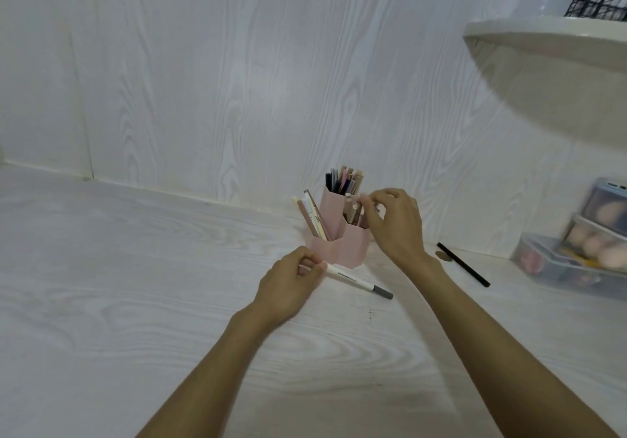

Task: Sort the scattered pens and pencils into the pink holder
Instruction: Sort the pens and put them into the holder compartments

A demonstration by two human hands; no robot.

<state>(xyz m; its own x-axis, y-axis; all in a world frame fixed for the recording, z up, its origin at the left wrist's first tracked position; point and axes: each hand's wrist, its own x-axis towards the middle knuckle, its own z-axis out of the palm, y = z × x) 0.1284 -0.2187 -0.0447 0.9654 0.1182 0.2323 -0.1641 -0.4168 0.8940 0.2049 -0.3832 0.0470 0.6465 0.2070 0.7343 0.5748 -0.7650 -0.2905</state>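
Note:
The pink holder [353,244] stands near the wall, made of joined hexagonal cups at different heights, with several pens and pencils upright in them. My left hand [288,285] pinches one end of a white marker with a grey cap [356,281], which lies low over the table just in front of the holder. My right hand [393,224] is at the holder's right cup, fingertips closed on the top of a pinkish pen [353,208] standing in it. A black pencil [463,264] lies on the table to the right of my right wrist.
Clear plastic drawer boxes [576,251] with pink items stand at the right edge. A white curved shelf [549,47] with a black wire basket [600,0] hangs above right. A small brown disc [442,255] lies by the black pencil. The white wood-grain wall is close behind the holder.

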